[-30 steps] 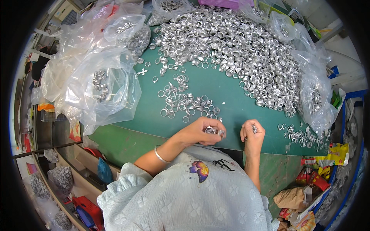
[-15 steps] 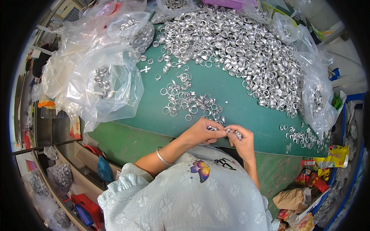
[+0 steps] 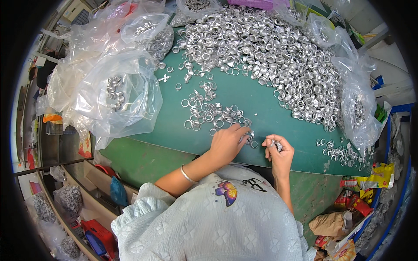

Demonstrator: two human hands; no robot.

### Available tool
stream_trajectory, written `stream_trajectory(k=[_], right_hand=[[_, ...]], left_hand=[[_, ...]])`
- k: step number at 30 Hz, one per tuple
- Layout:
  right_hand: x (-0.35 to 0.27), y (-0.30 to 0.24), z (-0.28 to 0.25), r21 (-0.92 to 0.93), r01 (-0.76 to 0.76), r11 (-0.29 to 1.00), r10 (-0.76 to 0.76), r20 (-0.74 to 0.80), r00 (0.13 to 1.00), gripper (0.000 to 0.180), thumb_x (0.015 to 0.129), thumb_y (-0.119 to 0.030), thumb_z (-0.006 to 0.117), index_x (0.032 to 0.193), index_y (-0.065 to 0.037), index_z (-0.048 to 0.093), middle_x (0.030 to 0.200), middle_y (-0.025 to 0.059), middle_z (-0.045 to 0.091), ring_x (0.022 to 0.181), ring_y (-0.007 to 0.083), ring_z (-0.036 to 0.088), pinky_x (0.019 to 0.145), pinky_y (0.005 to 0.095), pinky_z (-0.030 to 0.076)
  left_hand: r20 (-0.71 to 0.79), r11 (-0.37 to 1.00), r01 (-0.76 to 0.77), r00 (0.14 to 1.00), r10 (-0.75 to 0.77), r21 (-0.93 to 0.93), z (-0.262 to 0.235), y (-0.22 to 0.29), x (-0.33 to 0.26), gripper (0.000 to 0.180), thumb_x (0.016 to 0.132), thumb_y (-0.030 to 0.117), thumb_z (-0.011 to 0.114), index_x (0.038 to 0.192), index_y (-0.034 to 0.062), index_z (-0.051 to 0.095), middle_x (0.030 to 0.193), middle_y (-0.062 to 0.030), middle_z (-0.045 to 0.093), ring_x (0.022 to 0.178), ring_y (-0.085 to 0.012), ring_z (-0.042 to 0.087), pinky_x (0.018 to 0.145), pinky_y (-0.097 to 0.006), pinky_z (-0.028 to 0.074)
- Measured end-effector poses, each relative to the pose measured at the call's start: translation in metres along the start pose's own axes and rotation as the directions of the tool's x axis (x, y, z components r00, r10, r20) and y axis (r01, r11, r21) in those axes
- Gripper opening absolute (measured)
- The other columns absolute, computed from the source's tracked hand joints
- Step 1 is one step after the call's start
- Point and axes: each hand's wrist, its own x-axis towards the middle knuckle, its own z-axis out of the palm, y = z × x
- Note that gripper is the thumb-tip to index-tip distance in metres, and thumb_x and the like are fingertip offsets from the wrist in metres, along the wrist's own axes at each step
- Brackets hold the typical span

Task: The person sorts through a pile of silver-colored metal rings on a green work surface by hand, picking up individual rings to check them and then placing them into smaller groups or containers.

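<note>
Silver rings (image 3: pixel 277 147) are held in the right hand (image 3: pixel 281 157), with its fingers curled in around them near the table's front edge. The left hand (image 3: pixel 227 142) is laid over the near end of the middle cluster (image 3: pixel 207 115), its fingers bent downward; whether a ring is pinched beneath them cannot be told, as the grip is hidden by the back of the hand.

Judged by how the rings lie, only a small share seems to have been dealt with. A small group (image 3: pixel 342 155) is set apart at the right, and a few metal pieces are enclosed in a clear bag (image 3: pixel 143 115) at the left. The middle cluster is loosely spread, while the bulk is left in the large heap (image 3: pixel 257 50) — banked along the far side and down the right.

Open room is offered by the green table (image 3: pixel 248 95) between cluster and heap, and to the right of the right hand. Both hands are placed close to the near edge — little margin is left there. The left corner is overhung by the clear bag, and the right side is bounded by another plastic bag (image 3: pixel 352 89).
</note>
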Motion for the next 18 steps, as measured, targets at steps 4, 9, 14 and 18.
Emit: stream_trajectory(k=[4,9,14,18], right_hand=[[-0.001,0.003,0.000,0.033,0.017,0.999,-0.017,0.022,1.000,0.010,0.081,-0.003,0.059,0.089,0.004,0.061,0.073,0.0057,0.061,0.049,0.0034,0.043,0.042,0.0163,0.031],[-0.001,0.004,-0.002,0.024,0.042,0.999,-0.042,0.009,0.999,0.010,0.080,-0.001,0.060,0.088,0.004,0.061,0.073,0.0056,0.060,0.050,0.0033,0.044,0.043,0.0165,0.032],[-0.001,0.004,-0.005,0.039,0.008,0.999,-0.008,-0.004,1.000,0.012,0.081,-0.004,0.060,0.090,0.003,0.061,0.072,0.0055,0.060,0.050,0.0029,0.044,0.043,0.0160,0.032],[-0.001,0.001,-0.004,0.078,0.008,0.997,-0.011,0.036,0.999,0.017,0.082,-0.006,0.059,0.097,0.003,0.059,0.071,0.0050,0.060,0.051,0.0026,0.044,0.043,0.0155,0.031]], left_hand=[[0.125,0.983,-0.120,0.987,0.103,0.140,0.003,-0.003,0.013,0.017,0.073,0.010,0.061,0.090,0.0084,0.063,0.071,-0.0071,0.054,0.056,-0.0271,0.056,0.048,-0.037,0.043],[0.195,0.967,-0.202,0.966,0.171,0.153,0.008,-0.011,0.026,0.013,0.074,0.010,0.061,0.086,0.0080,0.064,0.072,-0.0076,0.055,0.056,-0.0270,0.056,0.049,-0.037,0.044],[0.144,0.867,0.038,0.989,0.039,-0.496,0.003,-0.015,0.035,0.015,0.078,0.009,0.060,0.091,0.0050,0.064,0.070,-0.0047,0.059,0.050,-0.0120,0.051,0.047,-0.027,0.041],[0.648,0.246,0.684,0.729,-0.219,-0.687,-0.020,-0.001,0.032,0.019,0.081,0.011,0.059,0.092,-0.0041,0.062,0.069,-0.0043,0.057,0.052,-0.0046,0.045,0.041,-0.017,0.028]])
